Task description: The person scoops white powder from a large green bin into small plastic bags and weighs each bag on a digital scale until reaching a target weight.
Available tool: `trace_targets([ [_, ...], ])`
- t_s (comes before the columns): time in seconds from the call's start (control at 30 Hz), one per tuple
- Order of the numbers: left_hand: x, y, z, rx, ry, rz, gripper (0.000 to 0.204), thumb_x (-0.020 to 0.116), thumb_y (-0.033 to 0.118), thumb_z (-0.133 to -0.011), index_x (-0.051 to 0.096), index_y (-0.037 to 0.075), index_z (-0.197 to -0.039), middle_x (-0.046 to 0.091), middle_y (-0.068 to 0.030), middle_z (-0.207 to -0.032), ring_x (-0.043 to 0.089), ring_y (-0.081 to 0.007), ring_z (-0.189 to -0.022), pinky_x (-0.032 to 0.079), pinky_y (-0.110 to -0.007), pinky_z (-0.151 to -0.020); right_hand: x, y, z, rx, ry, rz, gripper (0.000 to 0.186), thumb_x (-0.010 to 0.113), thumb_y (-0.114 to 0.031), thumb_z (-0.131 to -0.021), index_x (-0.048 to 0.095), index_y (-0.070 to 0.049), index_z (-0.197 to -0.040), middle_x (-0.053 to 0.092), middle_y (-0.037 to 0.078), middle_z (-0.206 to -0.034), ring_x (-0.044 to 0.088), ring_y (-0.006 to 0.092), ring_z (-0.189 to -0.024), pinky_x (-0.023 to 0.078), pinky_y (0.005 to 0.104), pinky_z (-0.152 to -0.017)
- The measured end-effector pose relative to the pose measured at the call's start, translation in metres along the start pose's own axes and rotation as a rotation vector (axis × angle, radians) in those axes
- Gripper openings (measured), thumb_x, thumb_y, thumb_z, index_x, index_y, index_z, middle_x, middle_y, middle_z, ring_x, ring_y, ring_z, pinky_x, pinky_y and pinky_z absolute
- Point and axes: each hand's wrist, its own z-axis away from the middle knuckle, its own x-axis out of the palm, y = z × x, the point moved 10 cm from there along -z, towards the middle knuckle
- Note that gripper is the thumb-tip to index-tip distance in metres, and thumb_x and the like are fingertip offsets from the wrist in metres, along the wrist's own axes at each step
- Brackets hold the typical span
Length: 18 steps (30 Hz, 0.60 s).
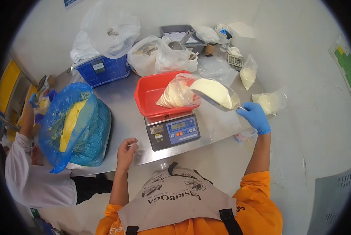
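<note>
My right hand (256,117), in a blue glove, grips the handle of a metal scoop (235,102). The scoop is heaped with pale cream powder (214,91), and its front end hangs over the right side of a red tray (147,92). In that tray rests a clear plastic bag (174,94) partly filled with the same sort of powder. Under the tray stands a digital scale (176,131) with a lit display. Bare and empty, my left hand (127,153) hovers by the table's front edge, left of the scale, its fingers loosely bent and apart.
Left on the metal table (122,113) stands a large blue bag (93,129) of yellow crumbly stuff. Behind are a blue crate (105,72) and white bags (144,55). Powder bags (249,74) and a calculator (235,60) lie right. A co-worker's white sleeve (21,156) shows left.
</note>
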Motion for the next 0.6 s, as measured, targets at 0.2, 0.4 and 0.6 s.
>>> trace_targets([
  [0.2, 0.005, 0.001, -0.014, 0.001, -0.061, -0.013, 0.026, 0.061, 0.013, -0.094, 0.061, 0.005, -0.120, 0.067, -0.0069, -0.118, 0.066, -0.0154, -0.093, 0.050, -0.028, -0.076, -0.034, -0.055, -0.004, -0.132, 0.050, 0.180, 0.035, 0.073, -0.034, -0.080, 0.067, 0.001, -0.079, 0.064, 0.018, -0.071, 0.060, 0.0304, -0.064, 0.047, 0.0404, -0.063],
  [0.4, 0.008, -0.023, -0.013, -0.016, -0.097, 0.023, 0.027, 0.063, 0.011, -0.093, 0.061, 0.003, -0.119, 0.067, -0.0074, -0.116, 0.065, -0.0145, -0.092, 0.050, -0.027, -0.078, -0.016, -0.131, -0.041, -0.302, 0.043, 0.673, 0.025, 0.069, -0.031, -0.080, 0.071, -0.005, -0.078, 0.066, 0.018, -0.075, 0.062, 0.0345, -0.068, 0.051, 0.0420, -0.065],
  [0.6, -0.005, -0.016, -0.017, -0.037, -0.069, 0.030, 0.027, 0.064, 0.009, -0.092, 0.062, 0.001, -0.118, 0.067, -0.0079, -0.115, 0.064, -0.0136, -0.091, 0.050, -0.026, -0.079, -0.030, -0.120, -0.046, -0.217, -0.019, 0.607, 0.029, 0.071, -0.033, -0.078, 0.070, -0.003, -0.077, 0.065, 0.018, -0.075, 0.059, 0.0360, -0.066, 0.049, 0.0431, -0.064],
])
